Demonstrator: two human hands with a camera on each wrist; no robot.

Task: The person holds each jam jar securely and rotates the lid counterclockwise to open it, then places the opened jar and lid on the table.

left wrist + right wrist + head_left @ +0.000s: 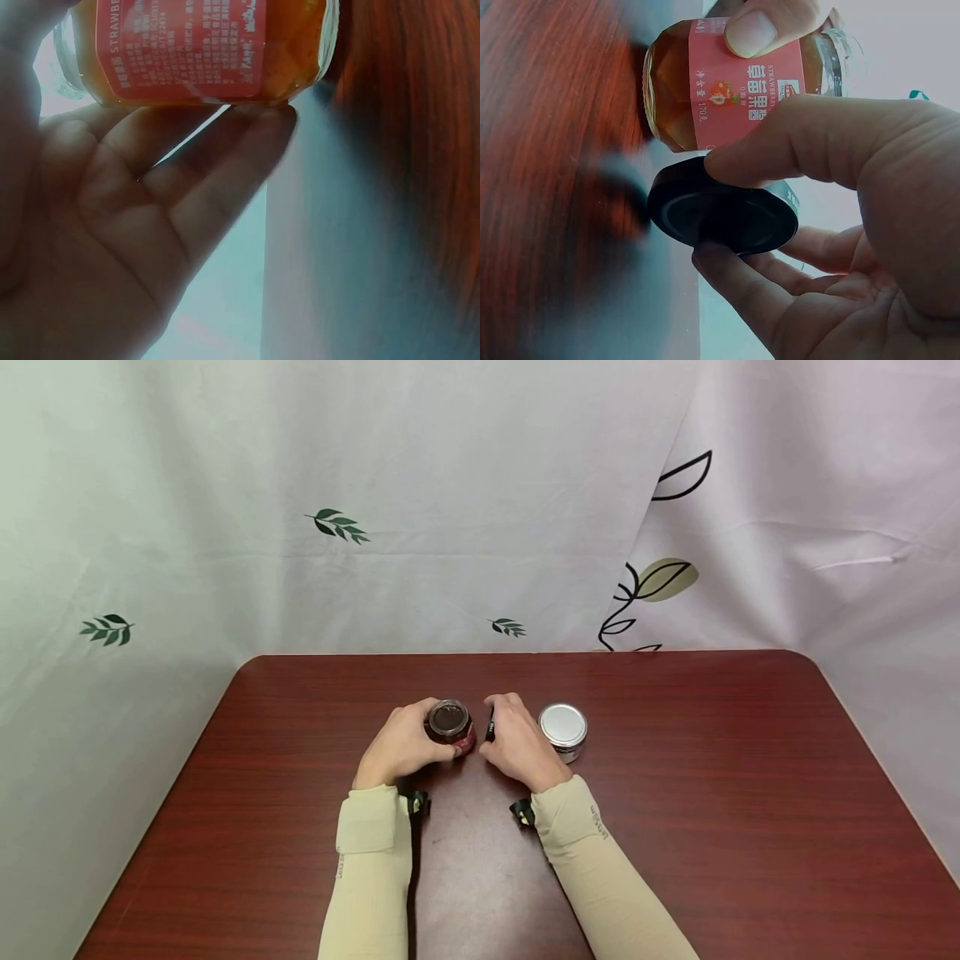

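Observation:
My left hand (405, 739) grips a glass jar of strawberry jam (464, 740) from its left side, thumb across the front. The jar stands upright on the table, and its bare glass mouth shows the dark inside. A red label (742, 86) wraps the jar in the right wrist view, with amber jam behind the glass. Just to the right, my right hand (519, 739) pinches a black jar lid (724, 217) by its edge between thumb and fingers. The lid is held on its edge beside the jar, its underside turned away from the jar.
A short round container (563, 727) with a silver-white lid stands close to the right of my right hand. Both hands work over a reddish-brown wooden table (712, 827). A pale curtain (450, 577) with leaf prints hangs behind the table's far edge.

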